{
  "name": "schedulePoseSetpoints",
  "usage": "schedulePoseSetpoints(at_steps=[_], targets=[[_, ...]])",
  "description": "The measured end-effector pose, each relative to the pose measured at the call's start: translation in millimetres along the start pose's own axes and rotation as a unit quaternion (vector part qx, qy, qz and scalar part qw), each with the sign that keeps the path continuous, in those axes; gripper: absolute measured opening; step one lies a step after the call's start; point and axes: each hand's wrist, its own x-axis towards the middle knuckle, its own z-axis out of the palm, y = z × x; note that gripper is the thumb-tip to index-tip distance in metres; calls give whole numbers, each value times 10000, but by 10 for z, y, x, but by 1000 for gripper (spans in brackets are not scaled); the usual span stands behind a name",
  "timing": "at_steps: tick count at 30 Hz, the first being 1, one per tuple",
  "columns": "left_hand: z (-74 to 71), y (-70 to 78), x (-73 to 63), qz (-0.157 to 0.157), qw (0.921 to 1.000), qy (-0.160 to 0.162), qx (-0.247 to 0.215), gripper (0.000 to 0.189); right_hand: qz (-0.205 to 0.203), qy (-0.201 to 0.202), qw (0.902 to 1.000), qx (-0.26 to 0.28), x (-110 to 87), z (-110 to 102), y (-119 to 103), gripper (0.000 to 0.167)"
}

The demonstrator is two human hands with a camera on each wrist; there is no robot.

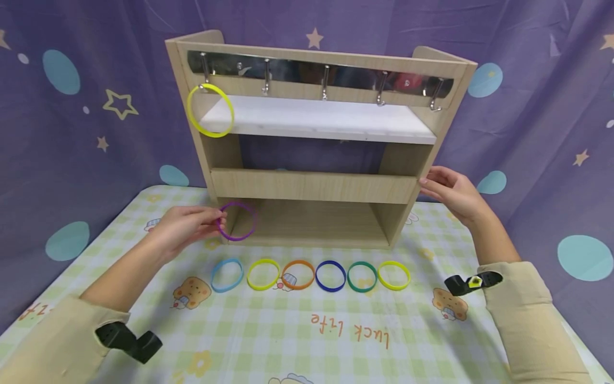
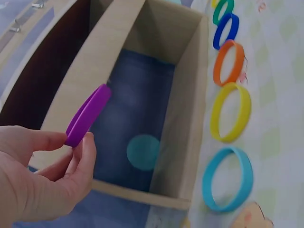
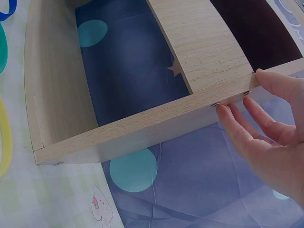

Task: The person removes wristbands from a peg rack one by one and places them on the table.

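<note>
My left hand [image 1: 192, 226] pinches a purple wristband [image 1: 255, 221] between thumb and fingertips, at the lower left front of a wooden rack [image 1: 314, 186]. In the left wrist view the purple wristband [image 2: 88, 116] is seen nearly edge-on before the rack's lower compartment. My right hand [image 1: 453, 192] touches the rack's right side panel. Seen from the right wrist, its thumb lies at the panel's front edge and the fingertips [image 3: 227, 116] rest against the outer face. A yellow wristband [image 1: 232, 114] hangs on the leftmost hook [image 1: 205, 66] of the metal strip.
In front of the rack, a row of wristbands lies on the checked tablecloth [image 1: 268, 336]: light blue [image 1: 213, 277], yellow [image 1: 249, 277], orange [image 1: 313, 277], dark blue [image 1: 344, 276], green [image 1: 349, 277] and another yellow [image 1: 408, 277]. Several other hooks [image 1: 325, 82] carry no band. A purple curtain [image 1: 96, 160] hangs behind.
</note>
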Motion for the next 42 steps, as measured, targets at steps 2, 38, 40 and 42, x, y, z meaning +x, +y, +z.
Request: schedulePoseSetpoints(at_steps=[2,38,40,42], targets=[[-51,-60,0,-66,9999,6,129,51,-7,-3,10000,6,-5,-5,4,40],[-678,-949,-62,-932,9927,143,756,43,17,-59,9999,138,-6,-6,-17,48],[-679,-979,-65,-974,9924,168,733,43,41,-55,9999,112,-4,-4,-14,51],[-674,-1003,-71,-989,9920,195,756,43,74,-50,10000,8,-2,-4,-9,55]])
